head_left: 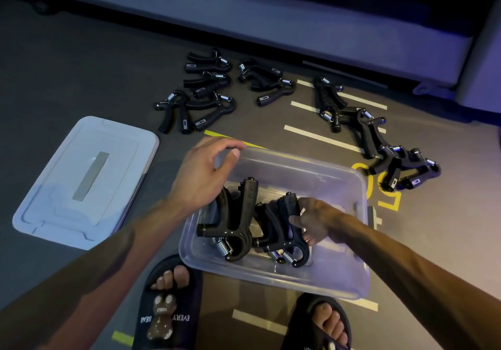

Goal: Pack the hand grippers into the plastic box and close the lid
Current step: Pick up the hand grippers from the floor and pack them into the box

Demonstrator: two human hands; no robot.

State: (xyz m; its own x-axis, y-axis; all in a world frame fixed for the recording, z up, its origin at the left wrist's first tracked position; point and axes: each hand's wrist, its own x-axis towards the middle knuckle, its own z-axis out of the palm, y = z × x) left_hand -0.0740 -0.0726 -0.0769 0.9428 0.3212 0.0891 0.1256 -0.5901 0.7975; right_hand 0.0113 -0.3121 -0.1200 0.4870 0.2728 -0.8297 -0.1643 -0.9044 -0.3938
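Note:
A clear plastic box sits on the dark floor in front of my feet, lid off. Inside it lie a few black hand grippers with steel springs. My right hand is inside the box, fingers curled round the handles of the right-hand gripper. My left hand hovers over the box's far left corner, fingers loosely curled, holding nothing. The translucent lid lies flat on the floor to the left. Several more grippers lie on the floor beyond the box, in a left cluster and a right cluster.
My feet in dark slides stand just before the box. White and yellow markings are painted on the floor. A grey padded bench or base runs along the back.

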